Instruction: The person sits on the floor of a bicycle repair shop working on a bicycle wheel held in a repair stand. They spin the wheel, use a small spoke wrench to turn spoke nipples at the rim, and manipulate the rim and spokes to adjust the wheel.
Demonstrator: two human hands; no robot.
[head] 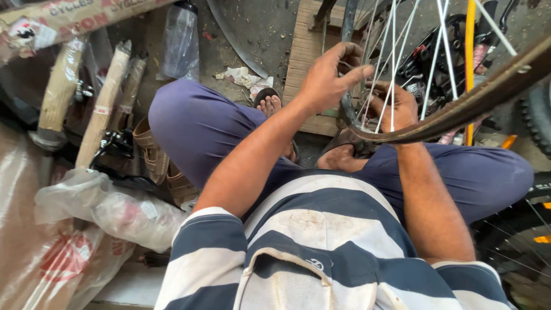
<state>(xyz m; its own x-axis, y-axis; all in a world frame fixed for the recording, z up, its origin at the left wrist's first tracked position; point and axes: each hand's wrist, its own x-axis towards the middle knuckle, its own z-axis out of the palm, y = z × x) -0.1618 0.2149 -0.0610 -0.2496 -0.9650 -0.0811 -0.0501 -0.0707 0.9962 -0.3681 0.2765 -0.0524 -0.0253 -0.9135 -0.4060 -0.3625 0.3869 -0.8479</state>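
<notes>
I sit cross-legged in purple trousers and a striped shirt. A bicycle wheel stands in front of my knees, its brown rim (pixel 482 100) curving from upper right down to my hands, with thin silver spokes (pixel 396 51) fanning upward. My left hand (pixel 330 74) grips the dark tyre and rim edge at the wheel's lower left, thumb stretched toward the spokes. My right hand (pixel 396 109) sits just behind the spokes, fingers curled on the rim's inner side.
A wooden board (pixel 307 51) lies on the floor ahead. Paper-wrapped parts (pixel 103 97) and plastic-bagged goods (pixel 115 209) crowd the left. A plastic bottle (pixel 181 40) stands at the back. Another bicycle with a yellow tube (pixel 469 63) is at right; a second wheel (pixel 516 247) sits lower right.
</notes>
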